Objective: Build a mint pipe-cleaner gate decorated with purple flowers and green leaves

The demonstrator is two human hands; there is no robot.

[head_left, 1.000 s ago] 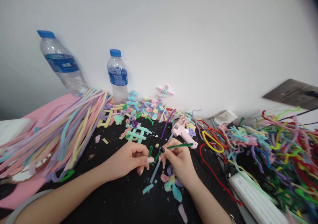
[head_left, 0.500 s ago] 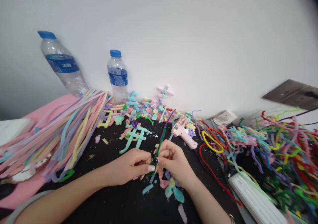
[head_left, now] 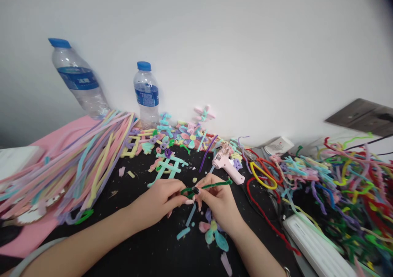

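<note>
- Where the black desk (head_left: 138,250) comes nearest, a lilac scrap (head_left: 226,264) lies, with a multicoloured flower (head_left: 214,226) just beyond it, near the right wrist.
- The left hand (head_left: 161,201) has its grip pinched together on the curled part of a dark green fuzzy stem (head_left: 216,184).
- The right hand (head_left: 216,199) has its grip clamped on the same stem, close beside the left fingertips; the stem's free end points right.
- Beyond the hands lie a mint lattice (head_left: 170,167) and, to its right, a pink glue gun (head_left: 229,170).
- Farther back, a blue-capped bottle (head_left: 146,93) and a second bottle (head_left: 77,78) stand by a pale wall (head_left: 245,56).
</note>
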